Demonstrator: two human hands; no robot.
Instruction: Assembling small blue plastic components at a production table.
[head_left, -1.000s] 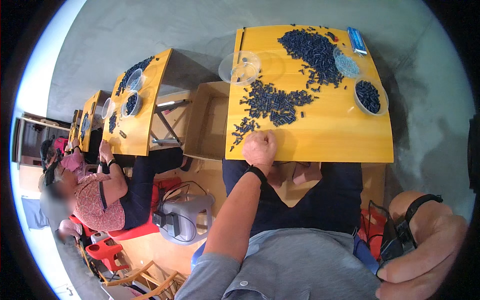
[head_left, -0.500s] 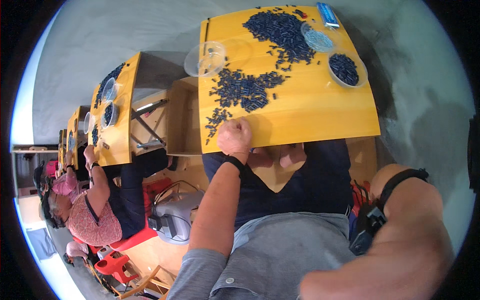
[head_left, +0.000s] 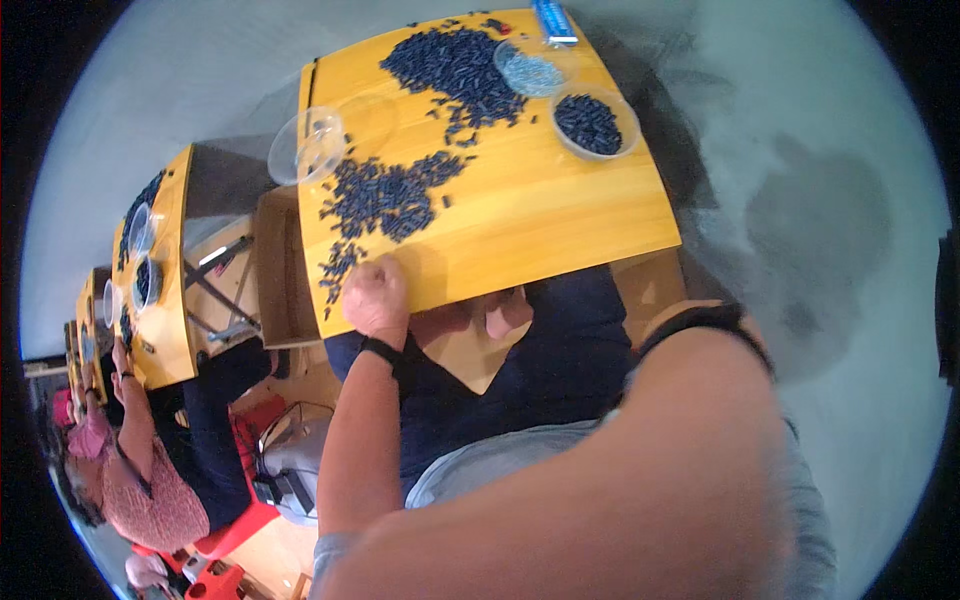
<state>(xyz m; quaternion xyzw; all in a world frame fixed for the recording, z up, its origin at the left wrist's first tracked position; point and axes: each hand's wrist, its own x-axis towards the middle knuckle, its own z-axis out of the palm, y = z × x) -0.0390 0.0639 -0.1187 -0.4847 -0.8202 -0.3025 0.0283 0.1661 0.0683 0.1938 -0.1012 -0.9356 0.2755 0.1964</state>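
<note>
My left hand (head_left: 376, 295) is curled into a fist on the near left edge of a yellow table (head_left: 540, 215); whatever it may hold is hidden. Just beyond it lie a few loose small black tube-like pieces (head_left: 342, 262) and a larger scattered pile of the same pieces (head_left: 385, 195). My right forearm (head_left: 590, 470) is raised close and blurred across the lower part of the view. A black strap (head_left: 700, 322) circles its far end. Only a sliver of skin shows past that strap, so the right fingers are hidden.
Toward the back stand a big black heap (head_left: 455, 70), a clear dish of light-blue bits (head_left: 533, 74), a tub of black pieces (head_left: 590, 125) and a blue box (head_left: 553, 22). A clear tub (head_left: 318, 145) overhangs the left edge. Another person (head_left: 150, 485) works at a left table.
The view has shifted, so the table sits further left. My right forearm has come up across the lower view. My left fist keeps its place at the table edge.
</note>
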